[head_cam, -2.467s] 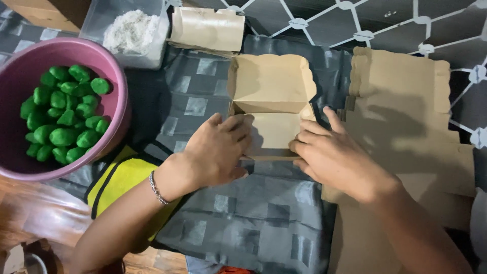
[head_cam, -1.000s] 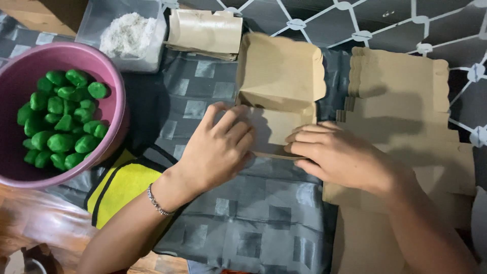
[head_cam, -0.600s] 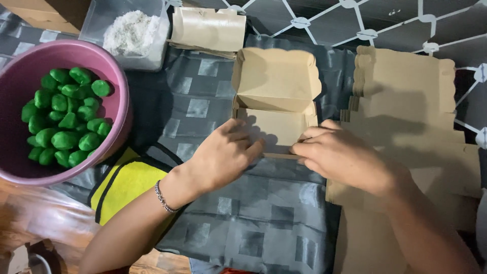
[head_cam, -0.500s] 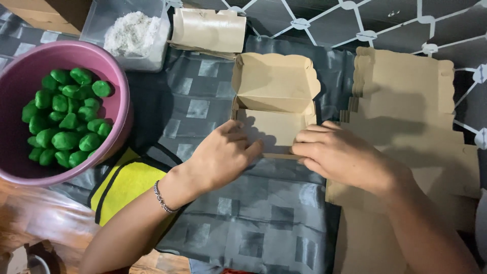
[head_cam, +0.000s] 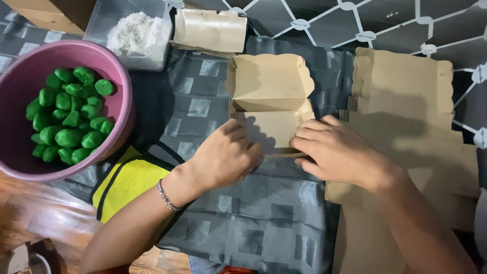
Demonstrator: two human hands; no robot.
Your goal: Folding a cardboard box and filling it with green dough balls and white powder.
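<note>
Both hands, left hand (head_cam: 223,160) and right hand (head_cam: 337,152), still pinched the brown paper box (head_cam: 271,101) at mid-cloth, fingers curled; its lid stood slightly lower than before.

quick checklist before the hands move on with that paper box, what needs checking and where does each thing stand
1. Both hands on the box: ok. The left hand and the right hand press the near edge of the brown paper box.
2. Lid out of the way: ok, it stands open on the far side.
3. Near wall fully folded: cannot tell, the fingers cover it.
4. Box interior empty: ok as far as it shows.
5. Green pieces within reach: ok, they sit in the pink bowl to the left.
6. Spare flat boxes at hand: ok, the stack of flat boxes lies to the right.
</note>
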